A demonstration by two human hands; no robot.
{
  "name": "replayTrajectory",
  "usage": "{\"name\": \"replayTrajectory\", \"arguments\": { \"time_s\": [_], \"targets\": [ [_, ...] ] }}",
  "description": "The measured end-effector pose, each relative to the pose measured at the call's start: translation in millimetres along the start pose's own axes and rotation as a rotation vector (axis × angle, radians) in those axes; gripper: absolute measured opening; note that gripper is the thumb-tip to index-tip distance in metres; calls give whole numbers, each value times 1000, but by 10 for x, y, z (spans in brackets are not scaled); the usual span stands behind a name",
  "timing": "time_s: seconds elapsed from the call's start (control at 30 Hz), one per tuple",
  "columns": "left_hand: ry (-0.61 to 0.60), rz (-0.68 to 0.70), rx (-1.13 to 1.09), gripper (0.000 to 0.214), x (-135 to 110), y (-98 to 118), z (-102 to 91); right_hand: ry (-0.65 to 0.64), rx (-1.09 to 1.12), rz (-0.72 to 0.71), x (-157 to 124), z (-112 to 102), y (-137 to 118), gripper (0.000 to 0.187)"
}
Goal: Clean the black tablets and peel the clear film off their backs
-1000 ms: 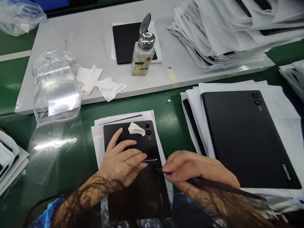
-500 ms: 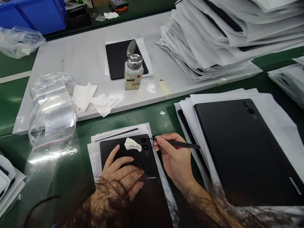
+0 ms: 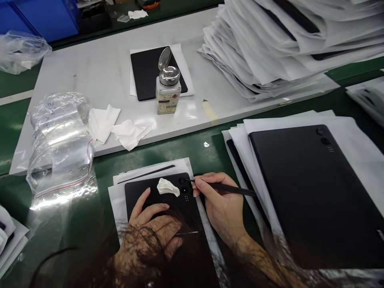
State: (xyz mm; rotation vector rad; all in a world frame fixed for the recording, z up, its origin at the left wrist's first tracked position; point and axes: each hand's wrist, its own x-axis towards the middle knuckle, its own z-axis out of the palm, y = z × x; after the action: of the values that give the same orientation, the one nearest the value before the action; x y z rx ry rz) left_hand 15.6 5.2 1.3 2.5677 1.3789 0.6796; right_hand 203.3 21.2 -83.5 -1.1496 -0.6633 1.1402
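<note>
A black tablet back cover [image 3: 192, 216] lies on white sheets [image 3: 117, 208] in front of me, its two camera rings at the upper right corner. My left hand [image 3: 153, 224] rests on it with fingers spread, partly hidden by dark strands of hair. Pinched in my right hand [image 3: 223, 204] is a pair of black tweezers [image 3: 231, 189], their tip at the upper camera ring [image 3: 182, 181]. A crumpled white wipe [image 3: 168, 187] sits on the cover, just left of the rings.
Another black tablet cover [image 3: 312, 192] lies on white sheets at right. A dispenser bottle [image 3: 168, 98] with raised lid stands on the grey board [image 3: 99, 72], near white wipes [image 3: 130, 134] and a clear plastic bag [image 3: 60, 148]. Stacked wrapped covers [image 3: 255, 56] occupy the back right.
The view has shifted slightly. The tweezer tip has moved a little left, onto the upper camera ring. My left hand stays flat on the cover.
</note>
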Motion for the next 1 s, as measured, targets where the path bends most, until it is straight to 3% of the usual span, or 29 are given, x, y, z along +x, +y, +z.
{"name": "replayTrajectory", "arguments": {
  "time_s": [0.23, 0.53, 1.0],
  "targets": [
    [15, -7, -69, 15, -45, -16, 51, -4, -37, -20, -2, -6, -8, 44],
    [-6, -36, -128, 14, -42, -1, 46, -151, -91, -228, 77, -106, 172, 26],
    [9, -12, -105, 14, -48, -7, 61, -188, -136, -264, 84, -145, 163, 23]
  ]
}}
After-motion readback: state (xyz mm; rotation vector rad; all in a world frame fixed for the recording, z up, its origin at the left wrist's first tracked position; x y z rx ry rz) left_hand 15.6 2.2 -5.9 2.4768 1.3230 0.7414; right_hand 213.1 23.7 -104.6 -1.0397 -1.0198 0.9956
